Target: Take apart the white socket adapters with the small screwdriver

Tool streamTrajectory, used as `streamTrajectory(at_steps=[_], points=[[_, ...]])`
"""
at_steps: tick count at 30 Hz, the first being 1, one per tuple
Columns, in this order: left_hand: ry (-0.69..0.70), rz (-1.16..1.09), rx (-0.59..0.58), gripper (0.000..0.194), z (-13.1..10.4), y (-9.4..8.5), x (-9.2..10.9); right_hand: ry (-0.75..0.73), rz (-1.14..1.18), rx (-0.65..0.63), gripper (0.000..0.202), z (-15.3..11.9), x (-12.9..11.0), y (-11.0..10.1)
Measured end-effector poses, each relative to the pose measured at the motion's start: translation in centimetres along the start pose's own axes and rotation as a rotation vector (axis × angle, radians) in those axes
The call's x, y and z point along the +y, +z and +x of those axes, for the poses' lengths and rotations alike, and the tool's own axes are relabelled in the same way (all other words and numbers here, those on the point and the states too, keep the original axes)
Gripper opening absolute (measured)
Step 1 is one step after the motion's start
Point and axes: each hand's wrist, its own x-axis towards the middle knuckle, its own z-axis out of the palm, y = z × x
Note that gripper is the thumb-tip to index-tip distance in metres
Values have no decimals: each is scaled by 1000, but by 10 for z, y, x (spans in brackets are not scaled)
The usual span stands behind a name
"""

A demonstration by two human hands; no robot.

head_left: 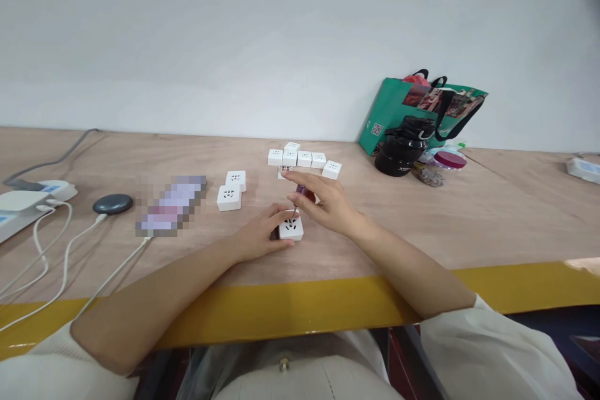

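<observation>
A white socket block (291,233) with dark slots in its face lies on the table near the front edge. My left hand (260,234) grips it from the left side, fingers and thumb around its edges. Above it, my right hand (330,203) is closed on a screwdriver (307,194) with a purple-red handle; its thin shaft points down to the block's face. Whether the tip sits in a hole is too small to tell. Just beyond the right fingertips is a partly hidden white piece (285,172) with reddish marks.
Two socket blocks (229,198) stand at left, several more (304,159) at the back. A blurred phone (173,206), dark round puck (112,204), cables and power strip (19,209) lie left. Back right: green bag (387,109), black flask (398,153), pink-lidded jar (450,159). Yellow strip (328,300) edges the table.
</observation>
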Motion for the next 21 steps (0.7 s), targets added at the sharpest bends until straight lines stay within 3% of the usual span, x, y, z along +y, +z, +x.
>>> streamTrajectory(at_steps=[4,21], points=[[-5,1,-2,49,-1,0,0,-23,47,-41,37,1,-1,-2],[1,-9,-1,49,-1,0,1,53,65,8,32,0,0,1]])
